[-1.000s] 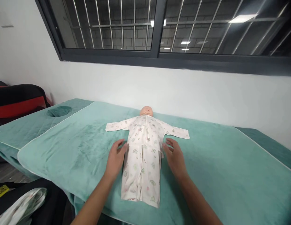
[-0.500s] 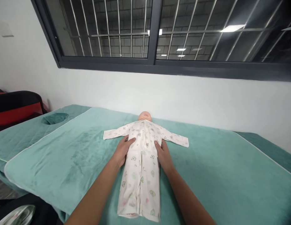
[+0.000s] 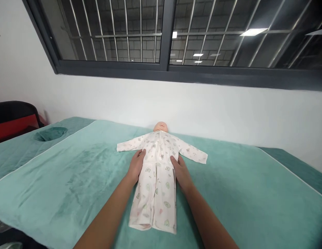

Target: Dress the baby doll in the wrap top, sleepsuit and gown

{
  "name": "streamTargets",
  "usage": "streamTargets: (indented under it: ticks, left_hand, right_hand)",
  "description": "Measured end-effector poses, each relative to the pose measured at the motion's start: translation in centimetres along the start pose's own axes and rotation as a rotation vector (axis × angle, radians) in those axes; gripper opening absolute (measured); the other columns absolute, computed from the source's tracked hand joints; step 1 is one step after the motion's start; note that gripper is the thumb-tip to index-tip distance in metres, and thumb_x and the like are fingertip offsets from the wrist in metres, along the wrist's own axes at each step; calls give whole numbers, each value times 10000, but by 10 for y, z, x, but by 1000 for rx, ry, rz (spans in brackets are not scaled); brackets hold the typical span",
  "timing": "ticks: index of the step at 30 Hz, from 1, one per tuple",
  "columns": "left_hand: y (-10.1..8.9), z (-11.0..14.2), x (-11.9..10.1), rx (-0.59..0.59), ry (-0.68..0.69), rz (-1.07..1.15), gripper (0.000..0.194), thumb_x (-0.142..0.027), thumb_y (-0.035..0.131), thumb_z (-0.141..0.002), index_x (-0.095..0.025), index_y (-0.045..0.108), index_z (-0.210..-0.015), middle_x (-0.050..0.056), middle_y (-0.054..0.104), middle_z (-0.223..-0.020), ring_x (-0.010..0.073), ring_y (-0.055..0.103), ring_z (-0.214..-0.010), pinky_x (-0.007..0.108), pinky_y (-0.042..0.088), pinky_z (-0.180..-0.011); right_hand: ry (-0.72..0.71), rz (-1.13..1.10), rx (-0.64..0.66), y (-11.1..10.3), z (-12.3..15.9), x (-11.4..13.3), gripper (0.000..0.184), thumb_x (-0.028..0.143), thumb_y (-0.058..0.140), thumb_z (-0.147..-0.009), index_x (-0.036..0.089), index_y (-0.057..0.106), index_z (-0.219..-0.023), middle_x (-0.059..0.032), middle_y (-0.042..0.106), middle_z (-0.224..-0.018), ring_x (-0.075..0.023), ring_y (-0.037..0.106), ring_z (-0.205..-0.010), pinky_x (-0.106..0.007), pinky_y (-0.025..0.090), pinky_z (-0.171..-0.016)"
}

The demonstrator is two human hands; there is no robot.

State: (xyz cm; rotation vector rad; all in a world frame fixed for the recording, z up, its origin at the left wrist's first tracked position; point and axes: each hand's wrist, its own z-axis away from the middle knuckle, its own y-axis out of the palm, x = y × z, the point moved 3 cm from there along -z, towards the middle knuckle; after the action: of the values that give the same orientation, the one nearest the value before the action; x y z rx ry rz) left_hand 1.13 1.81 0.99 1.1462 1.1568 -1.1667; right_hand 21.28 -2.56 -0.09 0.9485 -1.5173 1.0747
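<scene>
A baby doll lies on its back on the green bed cover, its head (image 3: pixel 161 126) toward the wall and its arms spread. It wears a white long-sleeved top (image 3: pixel 160 147) and matching white trousers (image 3: pixel 153 197) with small printed animals and leaves. My left hand (image 3: pixel 136 164) holds the doll's side at the waist, thumb along the edge of the top, other fingers mostly hidden. On the opposite side my right hand (image 3: pixel 181 170) grips the waist, with its thumb on the fabric and its fingertips partly behind the side. The trouser legs lie flat toward me.
A green plush cover (image 3: pixel 241 193) spreads over the bed, with a round hole (image 3: pixel 51 134) at the left end. Behind stands a white wall (image 3: pixel 202 110) below a dark-framed barred window (image 3: pixel 164 45). A black and red item (image 3: pixel 17 119) is at far left.
My left thumb has moved from the front of the top to its side edge. The trouser hems now sit slightly farther from me, and the view has shifted a little.
</scene>
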Motion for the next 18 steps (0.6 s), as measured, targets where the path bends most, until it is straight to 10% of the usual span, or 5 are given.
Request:
streamTargets:
  ticks: [6,11,18]
  left_hand:
    - [-18,22,10,-131,186,-378,340,-319,415,-896,-209,645,-1122,68,683,-1120,236,617,-1027,371,456,-921]
    - [-28,38,15,-214,274,-518,345,-216,450,-848,-147,623,-1138,106,694,-1013,234,631,-945,378,464,-896]
    - [-29,29,8,-215,304,-341,375,-350,445,-893,-167,602,-1180,102,602,-1277,230,530,-1200,393,365,-1074]
  right_hand:
    - [-179,388,-70,-11,19,3,603,398,407,-904,212,334,-1473,-50,299,-1535,-273,293,-1398,-439,279,-1137]
    - [-333,509,136,-10,38,1,484,249,378,-888,248,515,-1352,-57,555,-1343,-255,482,-1260,-418,367,-1072]
    - [-157,341,-111,-20,27,-8,516,356,396,-863,165,509,-1329,-110,497,-1389,-277,472,-1267,-433,385,-1061]
